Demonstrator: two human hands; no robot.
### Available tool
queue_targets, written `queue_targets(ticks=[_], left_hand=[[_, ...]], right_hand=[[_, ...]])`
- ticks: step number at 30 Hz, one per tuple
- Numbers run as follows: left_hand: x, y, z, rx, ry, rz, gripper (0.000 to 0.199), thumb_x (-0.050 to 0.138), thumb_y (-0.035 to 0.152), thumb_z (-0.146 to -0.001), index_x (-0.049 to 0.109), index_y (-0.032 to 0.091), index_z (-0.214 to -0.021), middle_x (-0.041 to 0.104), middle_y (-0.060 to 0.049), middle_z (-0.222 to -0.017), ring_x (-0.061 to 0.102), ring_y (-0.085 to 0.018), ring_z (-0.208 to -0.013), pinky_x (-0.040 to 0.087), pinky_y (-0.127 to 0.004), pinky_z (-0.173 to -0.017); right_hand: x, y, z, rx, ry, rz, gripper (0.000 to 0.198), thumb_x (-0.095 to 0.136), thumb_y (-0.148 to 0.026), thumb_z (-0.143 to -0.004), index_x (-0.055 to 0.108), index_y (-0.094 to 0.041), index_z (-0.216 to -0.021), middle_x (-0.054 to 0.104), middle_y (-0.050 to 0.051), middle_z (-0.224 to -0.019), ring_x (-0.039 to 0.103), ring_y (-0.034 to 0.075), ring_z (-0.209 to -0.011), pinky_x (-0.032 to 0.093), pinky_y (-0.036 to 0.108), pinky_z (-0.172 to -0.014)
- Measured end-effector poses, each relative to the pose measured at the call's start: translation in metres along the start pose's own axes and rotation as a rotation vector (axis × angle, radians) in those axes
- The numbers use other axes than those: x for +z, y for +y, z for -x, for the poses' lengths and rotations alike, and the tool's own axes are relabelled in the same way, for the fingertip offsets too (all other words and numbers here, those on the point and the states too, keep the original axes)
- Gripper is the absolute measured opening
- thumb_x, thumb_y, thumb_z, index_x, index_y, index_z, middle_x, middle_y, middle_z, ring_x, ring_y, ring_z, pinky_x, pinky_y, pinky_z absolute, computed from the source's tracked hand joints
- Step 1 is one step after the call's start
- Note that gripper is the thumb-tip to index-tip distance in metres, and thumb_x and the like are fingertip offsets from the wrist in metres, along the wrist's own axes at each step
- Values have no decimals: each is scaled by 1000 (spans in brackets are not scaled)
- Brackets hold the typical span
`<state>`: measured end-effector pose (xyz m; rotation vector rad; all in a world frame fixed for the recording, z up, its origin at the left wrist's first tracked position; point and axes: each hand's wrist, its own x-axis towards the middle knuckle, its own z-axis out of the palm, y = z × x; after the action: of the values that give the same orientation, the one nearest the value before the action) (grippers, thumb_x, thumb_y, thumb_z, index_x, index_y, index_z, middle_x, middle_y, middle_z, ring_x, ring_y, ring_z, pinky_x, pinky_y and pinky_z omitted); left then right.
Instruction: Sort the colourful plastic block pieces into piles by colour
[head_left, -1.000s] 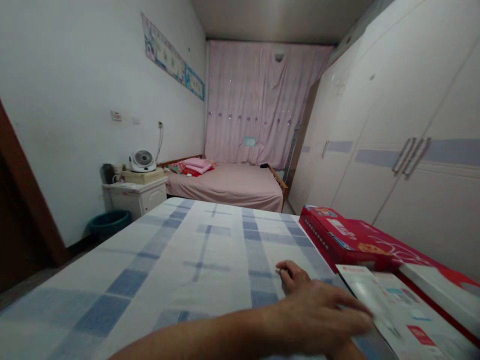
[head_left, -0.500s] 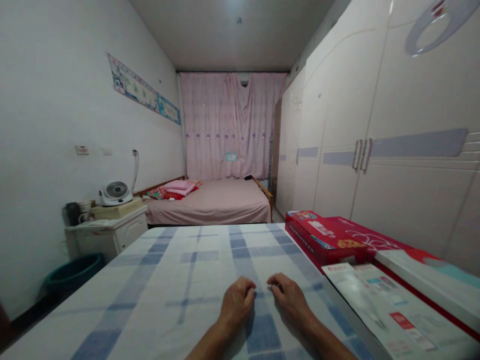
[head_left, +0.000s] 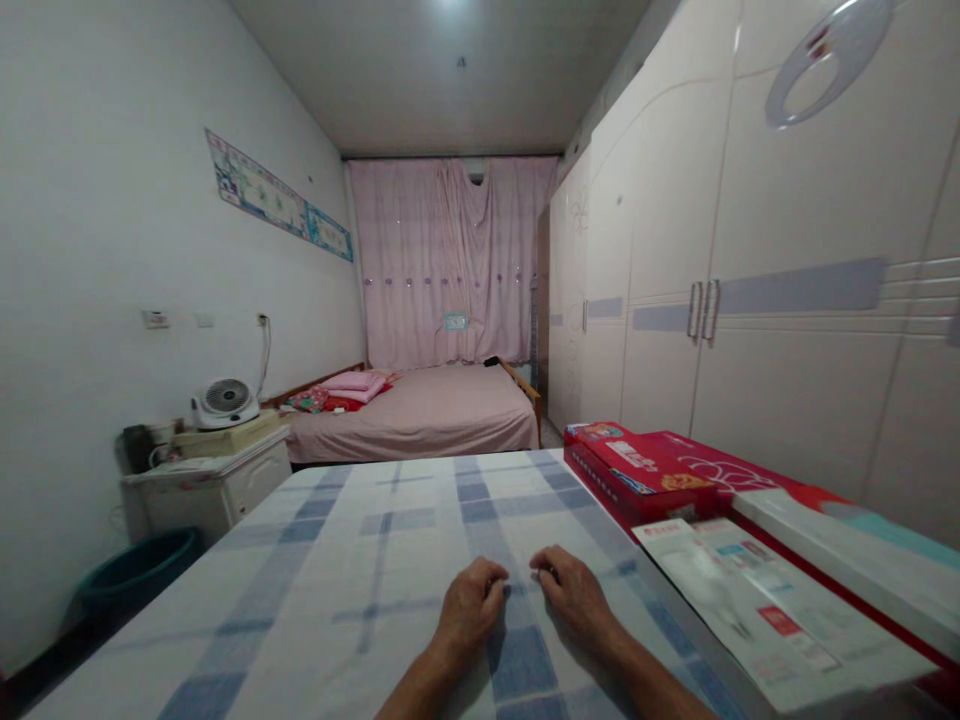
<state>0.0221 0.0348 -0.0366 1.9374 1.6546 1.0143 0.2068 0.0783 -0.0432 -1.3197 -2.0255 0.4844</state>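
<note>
My left hand (head_left: 472, 601) rests on a blue-and-white checked tablecloth (head_left: 300, 590), its fingers curled in and the thumb close to the index finger. Opposite it, my right hand (head_left: 574, 592) lies on the same cloth with fingers bent inward in a loose fist. A narrow gap of cloth separates the two hands. I see nothing held in either one, though the palms are hidden. To the right of my right hand are a red box (head_left: 637, 475) and a white printed package (head_left: 772, 610) with a light bulb pictured on it.
A longer red and white box (head_left: 847, 560) runs along the table's right side. Beyond the table stands a bed (head_left: 442, 410) with pink bedding. On the left are a white cabinet (head_left: 255, 480), a fan (head_left: 226, 402) and a teal tub (head_left: 139, 575). White wardrobes (head_left: 795, 400) line the right.
The camera view has shifted slightly right and tilted up a little. Both hands keep nearly the same pose and place on the cloth.
</note>
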Motion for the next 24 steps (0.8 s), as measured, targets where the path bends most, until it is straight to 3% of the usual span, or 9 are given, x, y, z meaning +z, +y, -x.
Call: queue_targets(ticks=[24], left_hand=[[-1, -1, 0, 30, 9, 13, 24, 48, 18, -82, 69, 18, -93, 70, -5, -90, 62, -16, -87, 44, -26, -81]], right_hand=[[-2, -1, 0, -20, -13, 6, 23, 44, -24, -81, 64, -19, -90, 68, 6, -91, 62, 19, -89, 40, 27, -79]])
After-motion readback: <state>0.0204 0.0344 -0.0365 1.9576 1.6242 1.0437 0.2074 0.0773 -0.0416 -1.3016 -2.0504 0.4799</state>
